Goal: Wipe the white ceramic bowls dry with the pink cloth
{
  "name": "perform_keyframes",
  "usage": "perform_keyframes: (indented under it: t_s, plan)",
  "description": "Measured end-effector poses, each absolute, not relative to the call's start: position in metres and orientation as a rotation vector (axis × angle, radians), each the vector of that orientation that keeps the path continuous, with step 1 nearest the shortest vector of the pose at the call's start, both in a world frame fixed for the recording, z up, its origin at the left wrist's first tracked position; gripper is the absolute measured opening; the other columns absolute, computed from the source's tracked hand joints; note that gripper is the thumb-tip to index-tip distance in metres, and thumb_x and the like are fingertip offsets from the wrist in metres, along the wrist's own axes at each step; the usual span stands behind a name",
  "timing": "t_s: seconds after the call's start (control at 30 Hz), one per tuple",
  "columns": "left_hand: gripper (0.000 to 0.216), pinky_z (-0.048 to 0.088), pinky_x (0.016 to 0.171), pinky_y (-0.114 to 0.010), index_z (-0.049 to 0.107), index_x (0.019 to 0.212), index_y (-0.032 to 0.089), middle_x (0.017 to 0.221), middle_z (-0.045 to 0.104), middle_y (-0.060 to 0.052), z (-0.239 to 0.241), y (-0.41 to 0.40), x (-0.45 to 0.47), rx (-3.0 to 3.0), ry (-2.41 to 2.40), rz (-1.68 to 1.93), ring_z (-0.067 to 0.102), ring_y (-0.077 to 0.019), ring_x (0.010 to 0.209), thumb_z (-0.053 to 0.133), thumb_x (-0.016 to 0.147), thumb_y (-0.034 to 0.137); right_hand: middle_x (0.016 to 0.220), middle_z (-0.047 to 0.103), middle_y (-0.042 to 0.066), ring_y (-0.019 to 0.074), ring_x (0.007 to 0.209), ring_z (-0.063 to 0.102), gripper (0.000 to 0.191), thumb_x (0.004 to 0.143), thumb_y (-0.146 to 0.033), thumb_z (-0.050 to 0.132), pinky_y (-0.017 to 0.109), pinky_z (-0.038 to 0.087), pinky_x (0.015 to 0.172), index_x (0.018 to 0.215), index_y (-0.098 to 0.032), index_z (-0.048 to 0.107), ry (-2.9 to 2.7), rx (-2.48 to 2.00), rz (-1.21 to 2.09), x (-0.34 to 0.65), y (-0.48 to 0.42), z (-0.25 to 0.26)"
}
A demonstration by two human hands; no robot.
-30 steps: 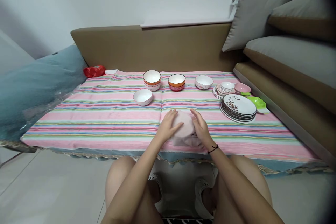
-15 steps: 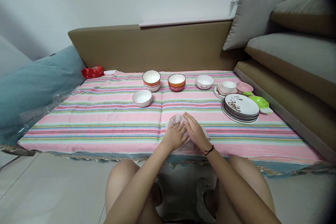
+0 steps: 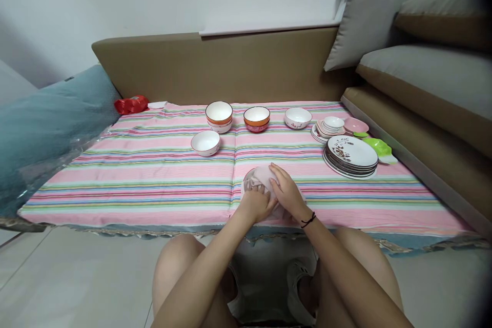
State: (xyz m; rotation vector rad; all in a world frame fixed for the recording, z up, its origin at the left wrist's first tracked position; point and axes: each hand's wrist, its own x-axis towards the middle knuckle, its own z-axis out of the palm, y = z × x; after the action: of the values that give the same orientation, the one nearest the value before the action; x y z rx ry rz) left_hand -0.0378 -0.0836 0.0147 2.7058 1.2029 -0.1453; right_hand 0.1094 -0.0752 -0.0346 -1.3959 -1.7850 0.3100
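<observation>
Near the front edge of the striped sheet sits a white bowl with a thin dark-red rim [image 3: 243,183], mostly covered by my hands and a pale cloth [image 3: 262,173]. My left hand [image 3: 257,206] presses its bent fingers into the cloth, inside the bowl. Against the bowl's right side, my right hand [image 3: 289,195] grips the cloth with its fingers pointing up and left; a thin black band circles that wrist. Cloth drapes over the bowl's right side, and the lower part of the bowl is hidden.
Behind stand a white bowl [image 3: 206,143], two bowl stacks [image 3: 219,115] [image 3: 257,119] and a flowered bowl [image 3: 298,118]. To the right are stacked plates [image 3: 351,156], small dishes [image 3: 332,124], a pink pan-shaped dish [image 3: 356,125] and a green leaf-shaped dish [image 3: 378,147]. A red package [image 3: 131,105] lies back left.
My left fingers have curled and pushed down into the cloth, showing more of it and of the bowl's rim. The right hand stays nearly in place. The view has shifted slightly.
</observation>
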Motion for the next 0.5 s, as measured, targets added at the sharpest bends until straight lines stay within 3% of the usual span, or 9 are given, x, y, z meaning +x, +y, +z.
perform_keyframes:
  t_s: [0.17,0.4,0.5]
  plan:
    - [0.055,0.047,0.092,-0.046,0.072,0.104,0.002,0.104,0.070,-0.024,0.032,-0.087,-0.039,2.660,1.155,-0.324,0.066,-0.0356,0.102,0.041,0.095,0.047,0.137,0.056,0.016,0.0254,0.131,0.048,0.041,0.095,-0.027,0.039,0.050,0.038,0.113,0.129,-0.011,0.054,-1.762,-1.388,0.273,0.115,-0.076,-0.028]
    - [0.030,0.051,0.083,-0.038,0.070,0.105,0.005,0.101,0.072,-0.020,0.045,-0.092,-0.043,2.617,1.076,-0.340,0.069,-0.0313,0.096,0.046,0.092,0.016,0.135,0.058,0.015,0.0258,0.129,0.050,0.041,0.095,-0.029,0.040,0.050,0.039,0.111,0.130,-0.013,0.054,-1.765,-1.391,0.262,0.119,-0.079,-0.022]
    - [0.028,0.051,0.080,-0.033,0.067,0.109,0.009,0.103,0.072,-0.016,0.044,-0.095,-0.043,2.596,1.021,-0.303,0.069,-0.0280,0.096,0.048,0.088,0.011,0.134,0.058,0.015,0.0259,0.128,0.051,0.041,0.095,-0.029,0.040,0.050,0.041,0.110,0.130,-0.014,0.054,-1.747,-1.400,0.265,0.118,-0.079,-0.021]
